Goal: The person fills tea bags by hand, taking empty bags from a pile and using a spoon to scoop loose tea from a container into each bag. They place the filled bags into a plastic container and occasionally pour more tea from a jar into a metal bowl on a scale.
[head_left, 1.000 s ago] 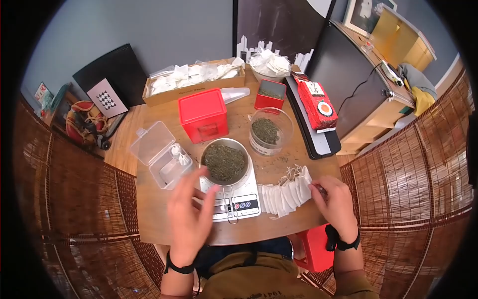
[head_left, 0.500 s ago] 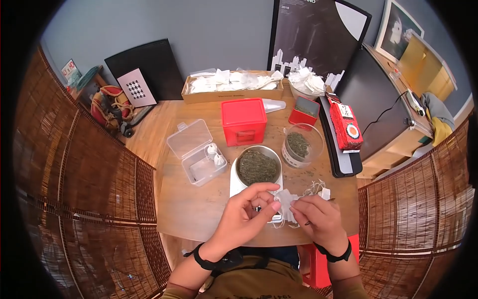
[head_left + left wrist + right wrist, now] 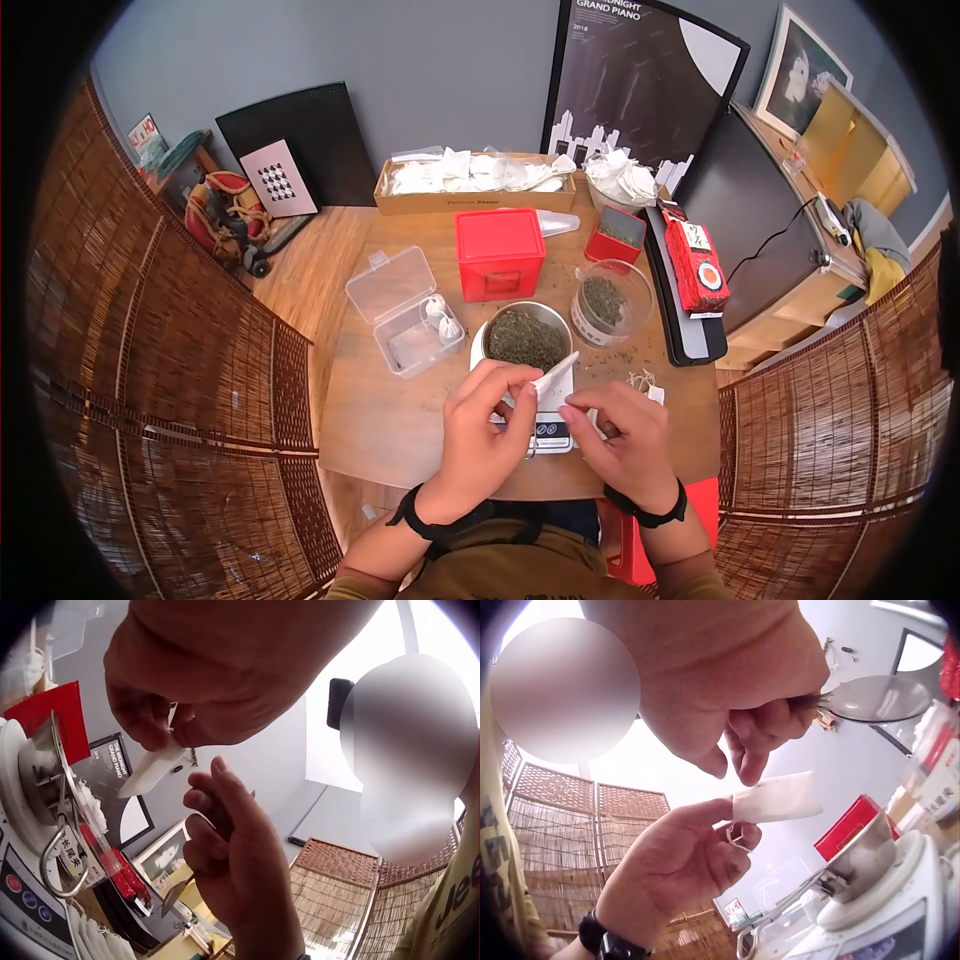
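Over the scale (image 3: 562,400), my left hand (image 3: 482,415) pinches a small white drawstring tea bag (image 3: 555,378) by one end. The bag's other end points up and away, and a loop of string hangs by the fingers in the right wrist view. Just right of the bag is my right hand (image 3: 625,440), with a spoon (image 3: 881,697) held in its curled fingers. Its thumb and forefinger are close to the bag. A metal pan (image 3: 866,847) with a wire handle sits on the scale, filled with dried leaves (image 3: 525,338).
Left of the scale, an open clear box (image 3: 410,350) holds small tied bags. Behind stand a red canister (image 3: 500,260) and a carton (image 3: 470,203) of white bags. A clear tub (image 3: 590,330) of leaves is to the right. More flat bags (image 3: 97,937) lie beside the scale.
My right hand has left the row of bags and come inward. A bag was between both hands, and now the left alone holds it. The head view has swung right.
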### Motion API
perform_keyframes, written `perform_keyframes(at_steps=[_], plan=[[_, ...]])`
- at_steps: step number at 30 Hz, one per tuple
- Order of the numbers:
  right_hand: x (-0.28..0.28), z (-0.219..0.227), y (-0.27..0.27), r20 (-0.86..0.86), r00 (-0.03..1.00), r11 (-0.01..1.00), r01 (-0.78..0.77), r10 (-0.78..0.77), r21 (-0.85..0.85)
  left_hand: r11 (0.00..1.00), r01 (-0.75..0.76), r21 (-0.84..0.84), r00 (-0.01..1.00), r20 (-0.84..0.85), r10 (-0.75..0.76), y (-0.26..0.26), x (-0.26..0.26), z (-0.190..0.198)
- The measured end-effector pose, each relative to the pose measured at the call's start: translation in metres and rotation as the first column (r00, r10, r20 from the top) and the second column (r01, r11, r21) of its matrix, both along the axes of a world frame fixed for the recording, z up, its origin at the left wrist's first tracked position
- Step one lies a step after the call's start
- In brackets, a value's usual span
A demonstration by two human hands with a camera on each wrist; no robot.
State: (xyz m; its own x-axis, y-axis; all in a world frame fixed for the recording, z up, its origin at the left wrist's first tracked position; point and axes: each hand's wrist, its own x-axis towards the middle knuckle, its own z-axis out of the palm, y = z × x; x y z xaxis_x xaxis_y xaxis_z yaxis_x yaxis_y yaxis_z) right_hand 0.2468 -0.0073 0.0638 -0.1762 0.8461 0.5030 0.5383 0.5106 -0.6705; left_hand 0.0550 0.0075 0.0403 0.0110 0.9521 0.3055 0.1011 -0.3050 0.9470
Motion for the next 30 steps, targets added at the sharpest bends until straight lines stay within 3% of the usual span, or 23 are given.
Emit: perform_keyframes(at_steps=[2, 5, 8, 18, 20, 24, 26, 30], plan=[[-0.01, 0.004, 0.005, -0.036, 0.999, 0.997, -0.041, 0.038, -0.061, 0.988, -0.049, 0.145, 0.992, -0.105, 0.064, -0.001, 0.002, 0.006], [-0.02, 0.001, 0.011, -0.081, 0.997, 0.989, -0.017, 0.006, -0.146, 0.972, -0.031, 0.234, 0.987, -0.143, 0.066, -0.001, 0.001, 0.003], [-0.024, -0.004, 0.017, -0.087, 0.996, 0.995, -0.004, -0.005, -0.104, 0.951, -0.017, 0.309, 0.981, -0.18, 0.076, 0.003, -0.002, -0.001], [-0.032, -0.01, 0.022, -0.084, 0.995, 0.989, 0.033, -0.046, -0.144, 0.955, -0.164, 0.246, 0.984, -0.03, 0.177, 0.01, 0.002, -0.018], [-0.031, -0.011, 0.024, -0.107, 0.989, 0.982, 0.081, -0.1, -0.174, 0.981, -0.187, -0.041, 0.964, 0.184, 0.192, 0.004, 0.006, -0.024], [-0.033, -0.013, 0.026, -0.15, 0.979, 0.974, 0.105, -0.136, -0.2, 0.988, -0.083, -0.129, 0.957, 0.266, 0.116, 0.002, 0.002, -0.038], [-0.034, -0.013, 0.026, -0.161, 0.975, 0.966, 0.116, -0.155, -0.229, 0.969, 0.058, -0.238, 0.961, 0.278, 0.011, 0.002, -0.001, -0.037], [-0.034, -0.016, 0.028, -0.157, 0.981, 0.975, 0.083, -0.117, -0.207, 0.966, 0.031, -0.258, 0.957, 0.287, 0.046, 0.008, 0.004, -0.036]])
